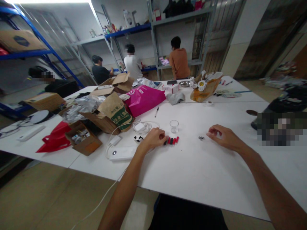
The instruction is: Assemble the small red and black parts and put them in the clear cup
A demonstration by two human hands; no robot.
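My left hand (156, 139) rests on the table with curled fingers, its fingertips at the left end of a row of small red and black cylinders (171, 141). Whether it pinches one of them cannot be made out. Behind the row stands a small clear glass cup (174, 127). To the right, my right hand (221, 136) hovers by a small cluster of dark metallic pieces (201, 138). Its thumb and forefinger are apart, and nothing shows between them.
A white power strip (122, 153) and coiled white cable (142, 127) lie left of my left hand. Farther off are a pen (156, 112), a magenta bag (144, 99), cardboard boxes (83, 137) and a grey cloth (175, 98). Several people are at the back.
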